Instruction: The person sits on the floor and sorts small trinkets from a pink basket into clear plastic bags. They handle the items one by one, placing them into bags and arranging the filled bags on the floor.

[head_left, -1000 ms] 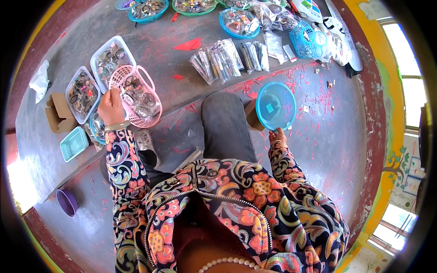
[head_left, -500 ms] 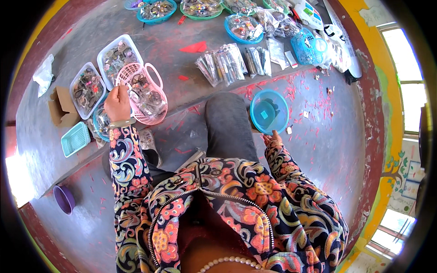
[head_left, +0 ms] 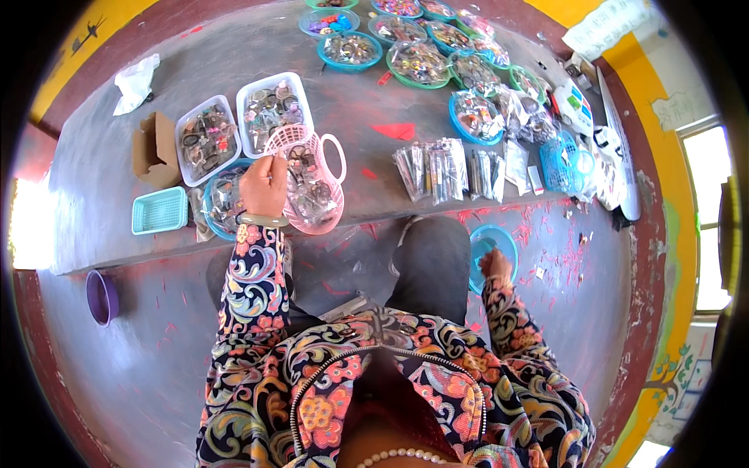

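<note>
- Purple bowl [head_left: 101, 298]: on the floor [head_left: 179, 320], far left of the pink basket and lower than the ledge [head_left: 90, 191].
- Box [head_left: 160, 152]: brown card, flaps up, left of the pink basket; its inside is hard to see.
- Teal tray [head_left: 160, 210]: left of the pink basket, near the ledge's front edge.
- Small white tray [head_left: 207, 140]: left of the pink basket, heaped with dark rings and small bagged pieces.
- Blue bowl [head_left: 225, 199]: just left of the pink basket, holding bagged pieces, partly covered by the hand.
- Left hand [head_left: 264, 187]: over the pink basket's left side, fingers curled closed; I cannot tell whether they pinch anything.
- Large white tray [head_left: 275, 113]: just behind the pink basket, filled with similar pieces.
- Pink basket [head_left: 316, 183]: at the ledge's front edge, handle to the right, holding bagged dark rings.
- Bowls [head_left: 349, 51]: blue and green, full of packets, behind and right of the pink basket across a broad stretch of ledge.
- Pen packs [head_left: 431, 171]: right of the pink basket, near the edge.
- Blue tub [head_left: 503, 238]: beyond the ledge's edge, right of the pink basket and lower.
- Right hand [head_left: 495, 265]: at the tub, well right of the pink basket; fingers bent, grip unclear.
- Mesh basket [head_left: 562, 164]: blue, on the ledge, far right of the pink basket.
</note>
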The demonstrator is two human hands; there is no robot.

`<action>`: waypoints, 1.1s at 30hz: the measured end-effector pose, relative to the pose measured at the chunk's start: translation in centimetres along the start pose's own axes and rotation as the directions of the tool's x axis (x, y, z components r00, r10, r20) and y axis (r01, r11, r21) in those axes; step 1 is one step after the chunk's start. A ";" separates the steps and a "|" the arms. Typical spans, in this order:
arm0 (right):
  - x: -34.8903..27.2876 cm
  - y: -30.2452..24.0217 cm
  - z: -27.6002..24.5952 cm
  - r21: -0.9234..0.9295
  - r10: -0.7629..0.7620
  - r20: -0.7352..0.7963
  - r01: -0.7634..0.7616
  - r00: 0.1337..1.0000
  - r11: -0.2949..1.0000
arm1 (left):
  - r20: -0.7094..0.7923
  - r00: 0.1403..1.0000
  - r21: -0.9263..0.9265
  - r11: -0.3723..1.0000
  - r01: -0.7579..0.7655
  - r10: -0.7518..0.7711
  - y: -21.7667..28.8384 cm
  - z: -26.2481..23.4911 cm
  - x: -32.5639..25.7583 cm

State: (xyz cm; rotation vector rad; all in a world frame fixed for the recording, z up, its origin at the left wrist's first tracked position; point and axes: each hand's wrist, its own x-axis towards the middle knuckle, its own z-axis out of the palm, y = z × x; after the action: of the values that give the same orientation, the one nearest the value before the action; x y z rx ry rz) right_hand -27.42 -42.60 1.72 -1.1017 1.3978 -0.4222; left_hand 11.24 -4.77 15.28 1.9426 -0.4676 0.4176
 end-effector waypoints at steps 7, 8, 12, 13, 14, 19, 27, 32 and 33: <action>1.7 -15.4 16.5 -0.326 -0.142 0.307 0.244 0.941 0.913 | -0.025 1.000 0.011 1.000 0.006 -0.006 -0.1 -0.8 0.6; 4.3 -16.0 17.7 -0.342 -0.131 0.410 0.285 0.903 0.895 | -0.010 1.000 -0.018 1.000 0.021 -0.022 0.0 -0.3 0.6; 7.5 -18.4 26.3 -0.538 -0.311 0.755 0.817 0.577 0.208 | 0.045 0.999 0.023 1.000 0.005 -0.006 0.6 -0.3 0.9; 11.3 -18.0 27.2 -0.295 -0.254 0.944 0.883 0.211 -0.364 | 0.064 0.998 0.006 1.000 0.022 -0.022 0.9 0.1 1.0; 11.6 -18.2 29.7 -0.443 -0.283 0.881 0.870 0.378 -0.216 | 0.063 0.998 0.027 1.000 0.008 -0.010 0.9 0.1 1.1; 14.8 -18.0 37.5 -0.696 -0.412 0.670 0.716 0.618 -0.058 | 0.103 0.994 -0.003 0.999 -0.039 0.039 0.9 0.9 1.6; 20.1 -19.9 44.6 -0.715 -0.325 0.692 0.676 0.645 -0.181 | 0.211 0.976 0.028 0.999 0.041 -0.046 0.6 2.1 2.5; 23.6 -20.1 47.7 -0.686 -0.395 0.710 0.700 0.582 -0.201 | 0.256 0.964 0.017 0.997 0.070 -0.072 0.9 2.9 3.3; 26.6 -19.7 47.1 -0.683 -0.452 0.706 0.692 0.545 -0.233 | 0.285 0.957 0.001 0.999 0.050 -0.048 0.7 3.3 3.5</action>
State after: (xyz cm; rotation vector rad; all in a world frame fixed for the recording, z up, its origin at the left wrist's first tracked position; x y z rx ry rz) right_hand 27.88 -56.31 -6.28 -2.9864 0.6253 0.0917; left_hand 14.15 -8.48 16.20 2.0126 -0.6025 0.1024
